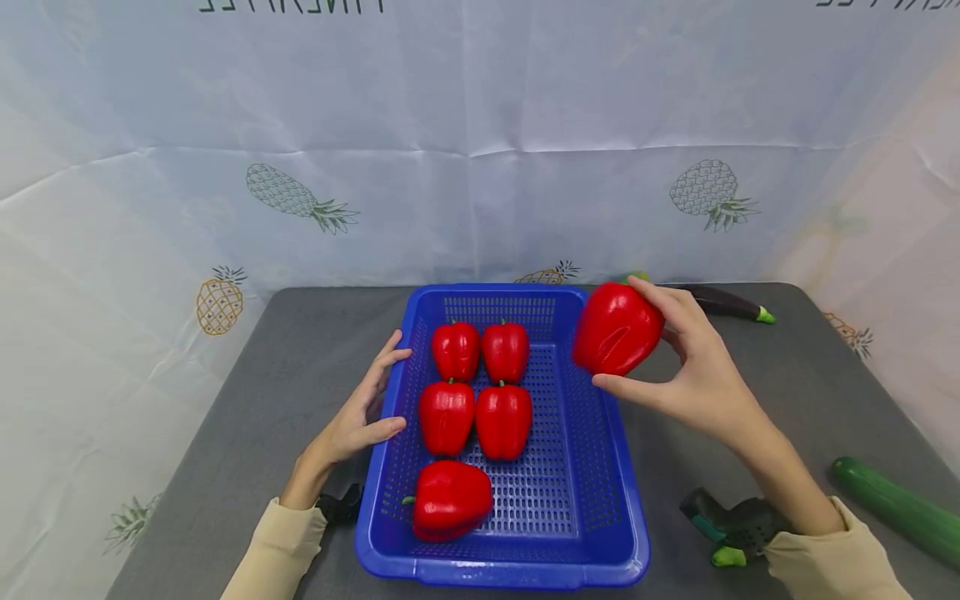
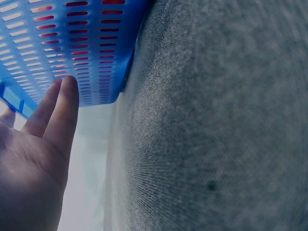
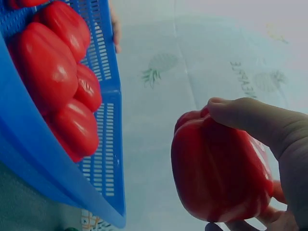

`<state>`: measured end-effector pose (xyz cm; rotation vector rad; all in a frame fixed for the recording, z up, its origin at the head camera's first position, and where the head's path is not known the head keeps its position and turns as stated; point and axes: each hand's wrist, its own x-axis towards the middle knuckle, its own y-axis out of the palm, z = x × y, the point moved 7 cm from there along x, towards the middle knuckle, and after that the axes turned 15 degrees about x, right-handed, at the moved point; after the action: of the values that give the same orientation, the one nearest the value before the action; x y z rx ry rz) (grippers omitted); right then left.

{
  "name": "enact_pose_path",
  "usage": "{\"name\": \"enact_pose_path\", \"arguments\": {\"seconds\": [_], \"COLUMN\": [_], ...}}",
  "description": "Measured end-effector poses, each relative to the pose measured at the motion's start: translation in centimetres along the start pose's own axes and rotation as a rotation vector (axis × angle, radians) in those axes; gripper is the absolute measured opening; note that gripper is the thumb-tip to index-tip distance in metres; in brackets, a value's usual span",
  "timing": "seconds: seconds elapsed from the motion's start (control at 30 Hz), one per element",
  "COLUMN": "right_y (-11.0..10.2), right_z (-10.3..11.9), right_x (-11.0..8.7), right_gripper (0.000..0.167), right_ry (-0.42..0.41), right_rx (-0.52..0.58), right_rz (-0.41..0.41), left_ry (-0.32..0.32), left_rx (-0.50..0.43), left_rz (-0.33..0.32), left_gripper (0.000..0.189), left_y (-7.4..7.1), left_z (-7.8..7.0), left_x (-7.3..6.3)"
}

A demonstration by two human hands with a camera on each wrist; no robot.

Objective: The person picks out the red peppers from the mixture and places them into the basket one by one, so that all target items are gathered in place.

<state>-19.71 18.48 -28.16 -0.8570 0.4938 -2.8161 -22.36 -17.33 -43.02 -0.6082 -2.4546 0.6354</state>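
My right hand (image 1: 701, 367) grips a red bell pepper (image 1: 618, 329) between thumb and fingers, held up over the right rim of a blue plastic basket (image 1: 607, 467). In the right wrist view the thumb lies on one end of that bell pepper (image 3: 219, 168). Several more red bell peppers sit in the basket: a pair at the back (image 1: 456, 352), a pair in the middle (image 1: 504, 421), and one lying on its side (image 1: 452, 500) near the front. My left hand (image 1: 363, 408) is at the basket's left side, fingers extended and fingertips right at the rim.
Behind the raised pepper, a dark eggplant (image 1: 723, 302) lies at the back right of the grey table (image 1: 315, 333). A green cucumber (image 1: 900, 508) lies at the right edge. A light green stem end (image 1: 727, 557) shows beside the right wrist. A pineapple-print cloth (image 1: 480, 217) hangs behind the table.
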Motion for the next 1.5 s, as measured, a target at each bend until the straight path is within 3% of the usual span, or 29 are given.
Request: {"name": "enact_pose_path", "arguments": {"seconds": [0.37,0.53,0.7,0.93,1.17,1.5], "right_y": [2.1,3.4,4.7,6.5,7.7,8.1], "right_z": [0.3,0.1,0.2,-0.6,-1.2,-1.5], "right_x": [-0.7,-1.3,-2.1,-3.5,-4.9,-6.0], "right_gripper": [0.098,0.099,0.098,0.095,0.092,0.086], "right_ry": [0.007,0.04,0.017,0.104,0.128,0.19], "right_rx": [-0.005,-0.071,-0.095,-0.054,-0.066,-0.11], "right_rz": [0.109,0.204,0.302,0.437,0.539,0.624], "left_ry": [0.01,-0.002,-0.011,-0.013,-0.012,-0.074], "left_rx": [-0.004,0.006,0.017,0.009,0.006,0.043], "left_rz": [0.0,0.004,0.002,0.006,0.002,0.012], "left_gripper": [0.08,0.08,0.08,0.08,0.08,0.082], "left_y": [0.0,0.0,-0.1,-0.1,-0.2,-0.2], "left_z": [0.0,0.0,0.0,0.0,0.1,-0.3], "left_x": [-0.1,-0.1,-0.1,-0.1,-0.1,0.2]}}
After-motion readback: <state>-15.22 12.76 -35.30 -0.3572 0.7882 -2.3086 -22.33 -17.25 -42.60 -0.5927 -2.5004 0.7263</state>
